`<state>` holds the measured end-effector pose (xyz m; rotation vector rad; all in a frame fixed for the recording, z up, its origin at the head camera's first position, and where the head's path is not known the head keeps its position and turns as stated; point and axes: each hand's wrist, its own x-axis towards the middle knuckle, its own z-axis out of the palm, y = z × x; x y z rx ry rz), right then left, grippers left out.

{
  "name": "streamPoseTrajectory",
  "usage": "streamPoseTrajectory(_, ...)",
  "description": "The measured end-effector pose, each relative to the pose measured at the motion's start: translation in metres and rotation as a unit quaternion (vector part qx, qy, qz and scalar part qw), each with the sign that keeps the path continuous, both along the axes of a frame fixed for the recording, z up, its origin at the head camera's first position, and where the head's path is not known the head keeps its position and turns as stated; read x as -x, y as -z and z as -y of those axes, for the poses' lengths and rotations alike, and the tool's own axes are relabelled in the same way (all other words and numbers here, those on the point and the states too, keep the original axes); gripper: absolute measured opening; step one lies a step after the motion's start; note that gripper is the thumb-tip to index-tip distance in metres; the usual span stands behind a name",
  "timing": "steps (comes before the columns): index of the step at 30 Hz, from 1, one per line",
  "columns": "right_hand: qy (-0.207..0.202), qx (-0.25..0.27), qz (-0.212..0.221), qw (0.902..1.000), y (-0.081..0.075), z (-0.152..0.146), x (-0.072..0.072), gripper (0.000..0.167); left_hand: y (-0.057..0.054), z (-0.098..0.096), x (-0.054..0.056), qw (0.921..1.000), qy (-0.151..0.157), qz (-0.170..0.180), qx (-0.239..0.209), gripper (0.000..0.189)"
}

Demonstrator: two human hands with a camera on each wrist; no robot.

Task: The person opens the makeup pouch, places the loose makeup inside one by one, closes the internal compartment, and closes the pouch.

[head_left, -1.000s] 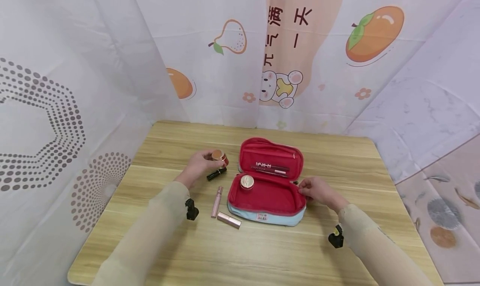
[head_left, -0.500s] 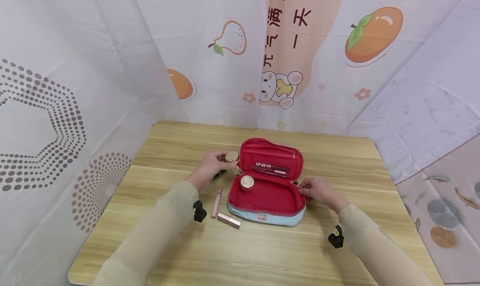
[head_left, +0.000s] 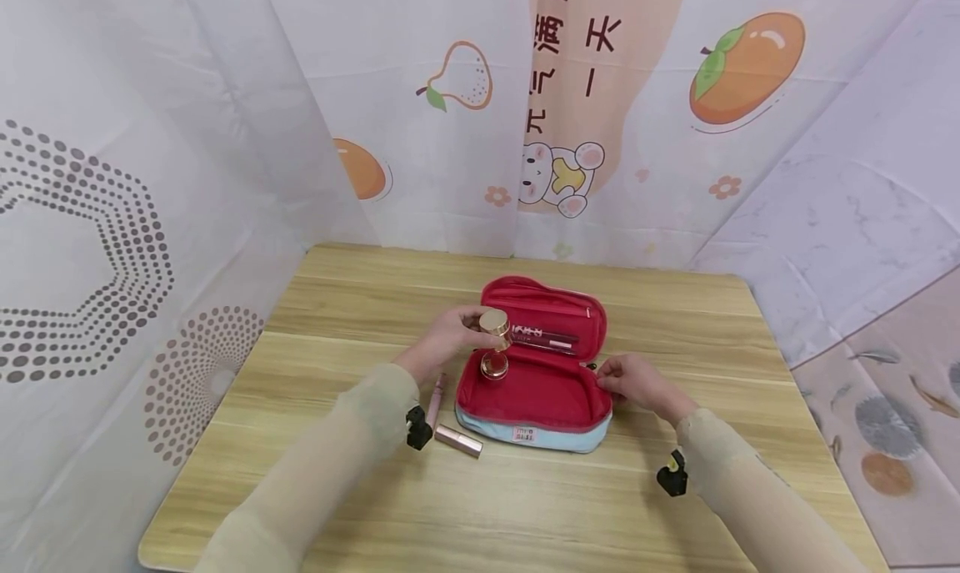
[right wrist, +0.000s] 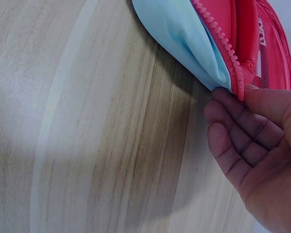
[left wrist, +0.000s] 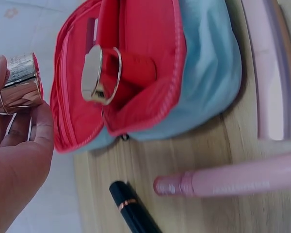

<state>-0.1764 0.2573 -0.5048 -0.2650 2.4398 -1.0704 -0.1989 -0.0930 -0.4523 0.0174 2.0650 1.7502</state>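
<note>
Two hands, both gripping. Left hand (head_left: pixel 448 337): thumb and fingertips clamped on a small gold-capped cosmetic jar (head_left: pixel 495 323), spread only as wide as the jar's sides. Right hand (head_left: pixel 636 379): thumb and index finger together, pinching the zippered rim at the right end of the cosmetic pouch (head_left: pixel 567 441); its other fingers curl loosely below that corner.

Held jar is up in the air over the pouch's left back part, apart from the lining in the left wrist view. Room: from the left grip toward the right grip, bare red lining fills most of the pouch floor. Wooden table (head_left: pixel 600 506) extends past the right hand to its right edge and toward the person; far edge well beyond both grips, curtain (head_left: pixel 420 189) behind it.

Pouch is light blue outside, red inside, unzipped, flap laid back beyond the grips. Inside: a second gold-capped jar (head_left: pixel 494 365) at the left end, just below the held one. Flap pocket holds slim dark cosmetic pencils (head_left: pixel 545 339), exact count unclear.

On the table below the left grip: black tube (left wrist: pixel 128 206), seen in the left wrist view. Nearer the person than that grip: pink lip gloss tube (head_left: pixel 437 398), then rose-gold lipstick tube (head_left: pixel 459 441) near the pouch's front left corner.
</note>
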Motion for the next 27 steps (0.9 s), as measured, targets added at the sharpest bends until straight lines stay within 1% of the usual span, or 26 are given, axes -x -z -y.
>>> streamPoseTrajectory(4, 0.001, 0.000, 0.000, 1.0000, 0.001, -0.001, 0.000, 0.009, 0.001, -0.010, -0.001, 1.0000, 0.009, -0.001, -0.002, 0.050)
streamPoseTrajectory(8, 0.000, -0.001, -0.003, 1.0000, 0.001, -0.001, 0.000, 0.010, 0.001, -0.020, -0.004, 0.9997, 0.016, 0.009, -0.015, 0.052)
streamPoseTrajectory(10, -0.001, -0.001, -0.004, 1.0000, 0.001, -0.001, 0.000, 0.010, 0.002, -0.025, -0.006, 0.9992, 0.018, 0.021, -0.029, 0.051)
streamPoseTrajectory(12, -0.002, -0.002, -0.004, 1.0000, 0.001, -0.001, 0.000, 0.010, 0.005, -0.030, -0.007, 0.9987, 0.023, 0.023, -0.040, 0.050)
streamPoseTrajectory(14, -0.003, -0.002, -0.003, 1.0000, 0.002, -0.001, 0.000, 0.010, 0.008, -0.034, -0.008, 0.9986, 0.025, 0.019, -0.042, 0.049)
streamPoseTrajectory(17, -0.005, -0.001, -0.006, 1.0000, 0.002, -0.001, 0.000, 0.010, 0.013, -0.039, -0.011, 0.9987, 0.032, 0.017, -0.035, 0.049)
streamPoseTrajectory(22, -0.005, 0.002, -0.009, 0.9999, 0.002, -0.001, 0.001, 0.009, 0.016, -0.043, -0.015, 0.9982, 0.051, 0.022, -0.024, 0.048)
streamPoseTrajectory(27, -0.004, 0.002, -0.005, 1.0000, 0.000, -0.001, 0.000, 0.010, 0.021, -0.048, -0.017, 0.9979, 0.064, 0.010, -0.009, 0.052)
